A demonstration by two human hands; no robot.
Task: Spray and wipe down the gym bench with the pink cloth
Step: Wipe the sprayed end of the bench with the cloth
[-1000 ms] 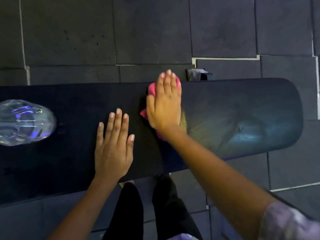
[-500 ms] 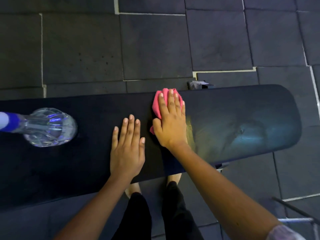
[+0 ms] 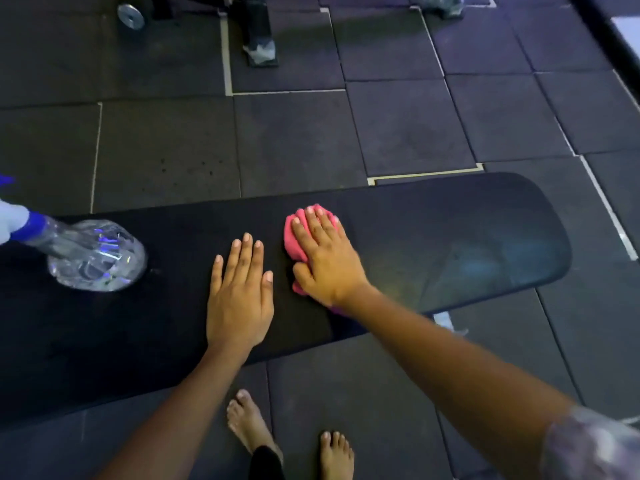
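Nearest to the camera, two bare feet (image 3: pixel 256 426) stand on the dark rubber floor tiles (image 3: pixel 294 140), on the near side of the bench (image 3: pixel 467 237). The bench is a long black padded slab that runs left to right, with its rounded end at the right.

On the bench's middle the left hand (image 3: pixel 239 299) lies flat, palm down, fingers straight and together, holding nothing. Just right of it, apart by a narrow gap, the right hand (image 3: pixel 327 261) presses flat on the pink cloth (image 3: pixel 292 237). Its fingers are spread over the cloth rather than curled round it, so this grip is open too, and the bunched cloth shows past the fingertips, beside the thumb and under the wrist. The pad right of the cloth has a dull sheen.

Well to the left on the bench stands a clear spray bottle (image 3: pixel 97 259) with a blue collar, its head cut off by the frame's edge. No label or writing can be read anywhere.

Beyond the bench, at the far top, a dark equipment frame (image 3: pixel 256 29) with a metal disc (image 3: pixel 131 17) beside it stands on the tiles.
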